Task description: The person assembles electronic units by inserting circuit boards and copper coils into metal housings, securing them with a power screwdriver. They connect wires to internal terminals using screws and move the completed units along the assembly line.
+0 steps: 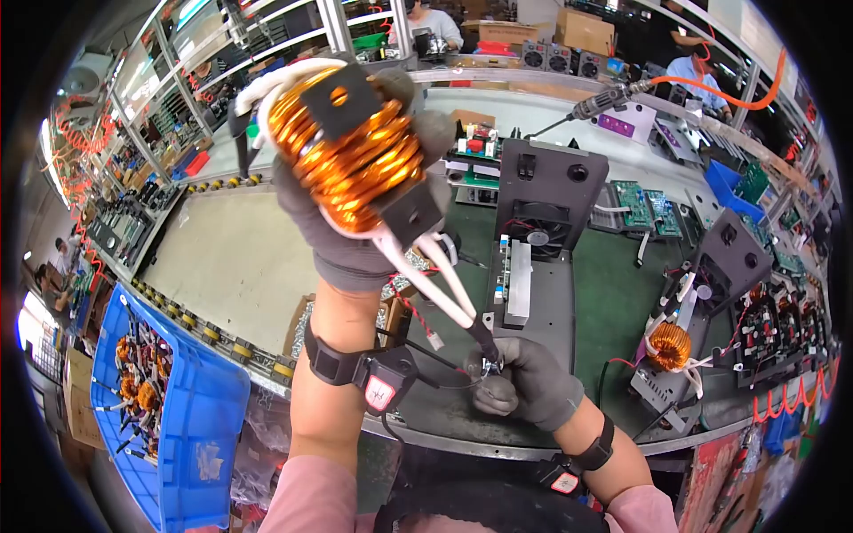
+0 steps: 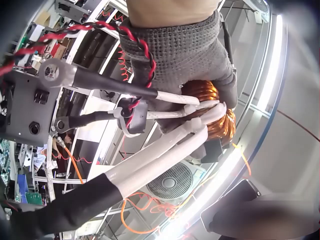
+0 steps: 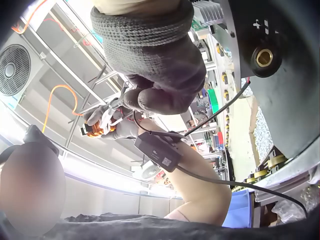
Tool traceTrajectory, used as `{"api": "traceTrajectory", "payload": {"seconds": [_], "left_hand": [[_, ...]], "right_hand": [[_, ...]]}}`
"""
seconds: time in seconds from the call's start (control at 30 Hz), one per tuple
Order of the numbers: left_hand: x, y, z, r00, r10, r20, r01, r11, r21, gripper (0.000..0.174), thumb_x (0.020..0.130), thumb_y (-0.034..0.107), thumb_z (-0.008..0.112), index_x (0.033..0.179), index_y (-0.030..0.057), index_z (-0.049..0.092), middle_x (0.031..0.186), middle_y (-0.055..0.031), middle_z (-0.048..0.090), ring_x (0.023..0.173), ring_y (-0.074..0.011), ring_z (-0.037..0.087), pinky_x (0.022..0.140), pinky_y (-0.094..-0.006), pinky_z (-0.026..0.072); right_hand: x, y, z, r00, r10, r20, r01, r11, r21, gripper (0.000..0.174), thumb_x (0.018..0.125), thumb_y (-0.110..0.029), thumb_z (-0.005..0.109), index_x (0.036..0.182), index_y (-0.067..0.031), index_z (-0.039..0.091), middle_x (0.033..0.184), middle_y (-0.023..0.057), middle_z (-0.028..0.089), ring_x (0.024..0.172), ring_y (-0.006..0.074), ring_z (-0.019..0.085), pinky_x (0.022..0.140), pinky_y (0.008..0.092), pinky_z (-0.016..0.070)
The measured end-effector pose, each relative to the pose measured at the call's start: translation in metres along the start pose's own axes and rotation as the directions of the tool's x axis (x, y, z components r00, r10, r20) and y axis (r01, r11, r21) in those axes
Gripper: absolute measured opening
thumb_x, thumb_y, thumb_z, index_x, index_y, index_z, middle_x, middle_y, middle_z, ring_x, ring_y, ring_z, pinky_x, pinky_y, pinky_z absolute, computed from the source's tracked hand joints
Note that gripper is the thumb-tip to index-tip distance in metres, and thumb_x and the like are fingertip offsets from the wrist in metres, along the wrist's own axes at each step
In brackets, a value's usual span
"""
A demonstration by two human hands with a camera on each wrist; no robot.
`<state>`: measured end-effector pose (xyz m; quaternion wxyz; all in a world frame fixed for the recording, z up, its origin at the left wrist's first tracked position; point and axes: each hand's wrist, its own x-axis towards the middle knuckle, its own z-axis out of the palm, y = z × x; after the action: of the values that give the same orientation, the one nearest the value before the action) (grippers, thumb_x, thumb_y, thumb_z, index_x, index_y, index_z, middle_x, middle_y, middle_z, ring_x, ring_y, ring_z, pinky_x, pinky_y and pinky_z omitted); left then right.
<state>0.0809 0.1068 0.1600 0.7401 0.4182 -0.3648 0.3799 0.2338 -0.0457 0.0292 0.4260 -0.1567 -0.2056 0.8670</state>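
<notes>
A large copper coil (image 1: 346,147) with black end blocks is raised at upper centre in the head view, gripped from behind by the gloved left hand (image 1: 333,226). White sleeved leads (image 1: 435,280) run down from it to a black-sleeved end, which the gloved right hand (image 1: 529,382) pinches between thumb and fingers. In the left wrist view the left hand (image 2: 177,57) wraps the coil (image 2: 215,112), and leads with ring terminals (image 2: 62,124) stretch left. The right wrist view shows the right hand's curled fingers (image 3: 160,100) at a lead end, the coil (image 3: 95,130) beyond.
Right of the hands stands a grey metal chassis (image 1: 555,329) with a fan (image 1: 538,235). Another chassis with a smaller coil (image 1: 669,345) is at the right. A blue bin (image 1: 191,426) of coils is lower left, beside a roller conveyor (image 1: 204,329). A screwdriver (image 1: 604,102) hangs above.
</notes>
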Motion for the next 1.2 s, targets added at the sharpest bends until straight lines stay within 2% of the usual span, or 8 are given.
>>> {"api": "traceTrajectory", "payload": {"seconds": [0.17, 0.37, 0.5, 0.57, 0.7, 0.77, 0.9, 1.2], "left_hand": [[0.004, 0.016, 0.016, 0.979, -0.184, 0.083, 0.189, 0.981, -0.051, 0.058, 0.090, 0.036, 0.060, 0.138, 0.0076, 0.044, 0.124, -0.0158, 0.055, 0.108, -0.0350, 0.058, 0.057, -0.0395, 0.0604], [-0.015, 0.017, 0.011, 0.998, 0.032, 0.047, -0.029, 0.998, -0.050, 0.061, 0.088, 0.037, 0.063, 0.138, 0.0097, 0.044, 0.121, -0.0159, 0.057, 0.110, -0.0365, 0.058, 0.066, -0.0492, 0.0608], [-0.017, 0.035, 0.009, 0.989, -0.111, 0.095, 0.111, 0.994, 0.004, 0.058, 0.089, 0.039, 0.059, 0.137, 0.0093, 0.046, 0.127, -0.0165, 0.053, 0.116, -0.0370, 0.053, 0.068, -0.0455, 0.0571], [-0.038, 0.038, 0.025, 0.927, -0.008, -0.375, 0.126, 0.948, 0.292, 0.060, 0.089, 0.038, 0.059, 0.138, 0.0074, 0.043, 0.132, -0.0187, 0.050, 0.114, -0.0382, 0.054, 0.073, -0.0496, 0.0548], [-0.083, 0.064, 0.015, 0.682, -0.171, -0.711, 0.474, 0.844, 0.251, 0.098, 0.075, 0.068, 0.061, 0.141, 0.0022, 0.031, 0.126, -0.0243, 0.054, 0.110, -0.0400, 0.058, 0.080, -0.0558, 0.0557], [-0.084, 0.076, 0.023, 0.752, -0.363, -0.549, 0.551, 0.804, 0.223, 0.108, 0.072, 0.077, 0.054, 0.140, -0.0026, 0.029, 0.124, -0.0291, 0.052, 0.105, -0.0423, 0.060, 0.072, -0.0497, 0.0605], [-0.124, 0.062, 0.009, 0.517, -0.279, -0.809, 0.726, 0.644, 0.242, 0.081, 0.079, 0.053, 0.067, 0.129, -0.0056, 0.043, 0.111, -0.0226, 0.062, 0.089, -0.0298, 0.068, 0.057, -0.0333, 0.0620], [-0.113, 0.010, 0.039, 0.514, 0.338, -0.788, 0.508, 0.620, 0.597, 0.049, 0.082, 0.027, 0.059, 0.120, -0.0033, 0.051, 0.108, -0.0131, 0.062, 0.095, -0.0237, 0.065, 0.080, -0.0367, 0.0551]], "right_hand": [[-0.001, -0.005, 0.000, 0.993, 0.103, -0.065, -0.102, 0.995, 0.014, 0.045, 0.097, -0.039, 0.042, 0.086, 0.0022, 0.057, 0.043, -0.0004, 0.036, 0.033, 0.0104, 0.029, 0.035, 0.0249, 0.0232], [-0.013, -0.010, 0.005, 0.997, -0.025, -0.069, 0.017, 0.993, -0.117, 0.046, 0.088, -0.041, 0.062, 0.088, 0.0044, 0.057, 0.048, -0.0001, 0.039, 0.035, 0.0083, 0.030, 0.036, 0.0231, 0.0226], [-0.025, -0.025, 0.026, 0.993, -0.110, -0.031, 0.090, 0.917, -0.388, 0.028, 0.088, -0.022, 0.064, 0.102, 0.0010, 0.057, 0.060, 0.0022, 0.049, 0.050, 0.0093, 0.047, 0.048, 0.0240, 0.0400], [-0.028, -0.034, 0.034, 0.957, -0.234, -0.172, 0.135, 0.882, -0.451, 0.026, 0.086, -0.016, 0.064, 0.106, 0.0007, 0.058, 0.066, 0.0032, 0.054, 0.057, 0.0093, 0.052, 0.054, 0.0251, 0.0458], [-0.039, -0.060, 0.021, 0.827, -0.561, -0.040, 0.215, 0.383, -0.898, 0.024, 0.083, -0.008, 0.064, 0.106, -0.0007, 0.059, 0.077, 0.0031, 0.060, 0.069, 0.0099, 0.057, 0.064, 0.0261, 0.0472], [-0.043, -0.066, 0.020, 0.726, -0.686, -0.045, 0.102, 0.171, -0.980, 0.024, 0.082, -0.008, 0.064, 0.104, 0.0006, 0.059, 0.077, 0.0047, 0.060, 0.070, 0.0110, 0.058, 0.063, 0.0270, 0.0456], [-0.037, -0.067, 0.012, 0.614, -0.745, 0.260, 0.084, -0.266, -0.960, 0.025, 0.079, -0.010, 0.070, 0.101, -0.0015, 0.061, 0.075, 0.0107, 0.060, 0.062, 0.0172, 0.055, 0.060, 0.0290, 0.0441], [-0.042, -0.070, 0.015, 0.743, -0.649, 0.166, 0.051, -0.192, -0.980, 0.029, 0.076, -0.013, 0.073, 0.102, -0.0040, 0.063, 0.081, 0.0125, 0.063, 0.066, 0.0211, 0.057, 0.062, 0.0314, 0.0452]]}}
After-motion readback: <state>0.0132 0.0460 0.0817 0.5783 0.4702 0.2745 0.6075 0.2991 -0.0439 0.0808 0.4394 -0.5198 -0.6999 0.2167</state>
